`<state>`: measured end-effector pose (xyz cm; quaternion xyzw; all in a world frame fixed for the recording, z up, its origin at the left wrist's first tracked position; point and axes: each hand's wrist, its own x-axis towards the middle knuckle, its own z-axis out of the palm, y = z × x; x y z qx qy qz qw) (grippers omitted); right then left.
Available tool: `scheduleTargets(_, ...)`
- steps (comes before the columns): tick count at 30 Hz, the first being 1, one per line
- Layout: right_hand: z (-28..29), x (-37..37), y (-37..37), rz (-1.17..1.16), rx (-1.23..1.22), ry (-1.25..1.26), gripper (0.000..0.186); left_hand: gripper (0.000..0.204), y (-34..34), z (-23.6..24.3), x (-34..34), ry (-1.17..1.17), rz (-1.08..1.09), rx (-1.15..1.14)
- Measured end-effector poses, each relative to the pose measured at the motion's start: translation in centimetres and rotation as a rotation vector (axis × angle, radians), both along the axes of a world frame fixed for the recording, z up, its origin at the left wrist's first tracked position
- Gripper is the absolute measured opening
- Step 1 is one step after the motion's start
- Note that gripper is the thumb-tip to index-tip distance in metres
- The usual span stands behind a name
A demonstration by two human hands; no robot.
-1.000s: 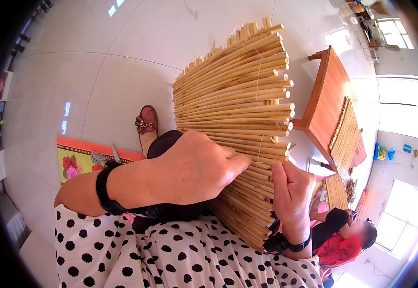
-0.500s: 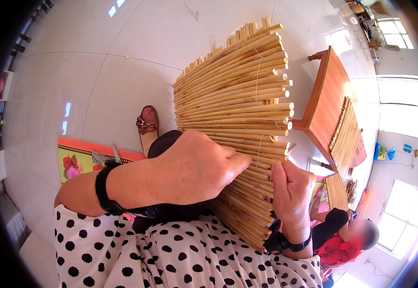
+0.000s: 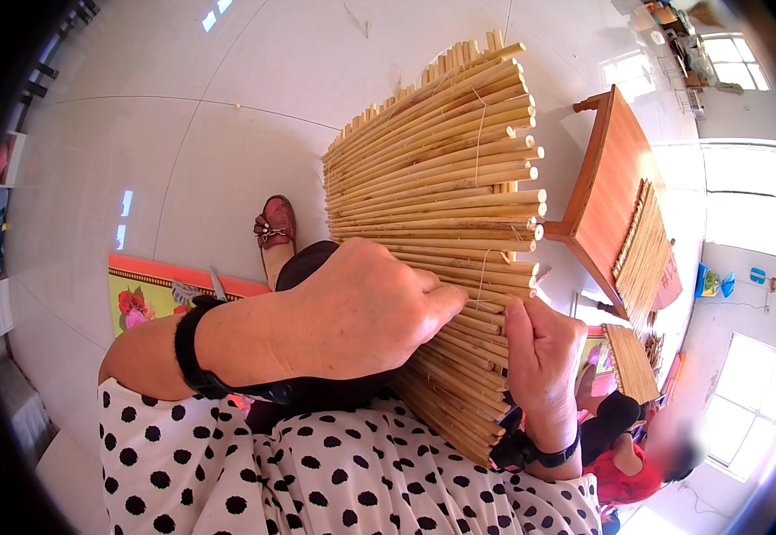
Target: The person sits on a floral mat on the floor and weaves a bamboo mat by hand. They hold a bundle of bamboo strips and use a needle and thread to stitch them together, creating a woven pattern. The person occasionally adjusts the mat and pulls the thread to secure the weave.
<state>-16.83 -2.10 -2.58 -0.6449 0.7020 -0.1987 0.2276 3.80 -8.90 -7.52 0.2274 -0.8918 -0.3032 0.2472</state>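
A mat of pale reed stalks point(image 3: 432, 187), tied side by side with thin thread point(image 3: 480, 143), slopes from my lap away to the far side. Over its near middle lies my left hand point(image 3: 383, 294), closed in a pinch, thumb and forefinger at a strand of the thread. My right hand point(image 3: 544, 357) is a closed fist at the stalks' right ends, its thumb pressed on the forefinger. The thread appears to run between both sets of fingertips; the inside of each grip is hidden. Black bands circle both wrists.
Right of the mat stands a wooden table point(image 3: 606, 187) with another reed mat point(image 3: 636, 250) on it. A person in red point(image 3: 628, 473) sits at the lower right, near a smaller mat point(image 3: 630, 361). Scissors point(image 3: 217, 283) lie on a flowered board point(image 3: 143, 299) at left.
My hands and the mat stay almost where they were. The person in red at the lower right has shifted, leaning slightly lower.
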Motion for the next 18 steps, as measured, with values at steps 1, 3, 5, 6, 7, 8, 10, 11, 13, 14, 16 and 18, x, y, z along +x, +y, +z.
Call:
scheduleTargets(1,0.0,0.0,0.0,0.001,0.000,-0.001,0.032,0.034,0.0,0.1,0.0,0.000,0.001,0.000)
scheduleTargets(3,0.1,0.0,-0.1,0.004,-0.002,-0.004,0.032,0.034,0.0,0.1,0.0,-0.003,0.000,-0.001)
scheduleTargets(5,0.2,0.1,-0.1,0.001,0.005,-0.002,0.032,0.034,0.0,0.0,0.0,-0.010,-0.003,-0.002)
scheduleTargets(6,0.2,0.1,-0.1,0.001,0.009,-0.003,0.032,0.034,0.0,0.0,0.0,-0.008,-0.001,-0.006)
scheduleTargets(7,0.2,0.1,-0.1,0.002,0.010,0.000,0.032,0.034,0.0,0.0,0.0,-0.006,0.000,-0.010)
scheduleTargets(8,0.1,0.1,0.0,0.004,0.011,0.002,0.032,0.034,0.0,0.1,0.0,-0.004,0.002,-0.014)
scheduleTargets(10,0.1,0.0,0.0,0.008,0.009,0.008,0.032,0.033,0.0,0.5,0.1,-0.040,-0.001,-0.024)
scheduleTargets(11,0.1,0.1,0.0,0.012,0.006,0.009,0.032,0.033,0.1,0.8,0.1,-0.058,-0.003,-0.029)
scheduleTargets(13,0.1,0.1,0.0,0.019,-0.007,0.017,0.032,0.029,0.1,0.9,0.0,-0.111,-0.009,-0.045)
scheduleTargets(14,-0.1,0.1,0.1,0.023,-0.016,0.023,0.032,0.027,0.1,1.0,0.0,-0.137,-0.013,-0.053)
scheduleTargets(16,-0.2,0.0,0.1,0.030,-0.031,0.031,0.032,0.024,0.0,1.1,-0.2,-0.149,-0.008,-0.066)
scheduleTargets(18,-0.1,0.1,0.0,0.039,-0.043,0.033,0.031,0.019,0.1,1.3,-0.3,-0.160,0.007,-0.073)
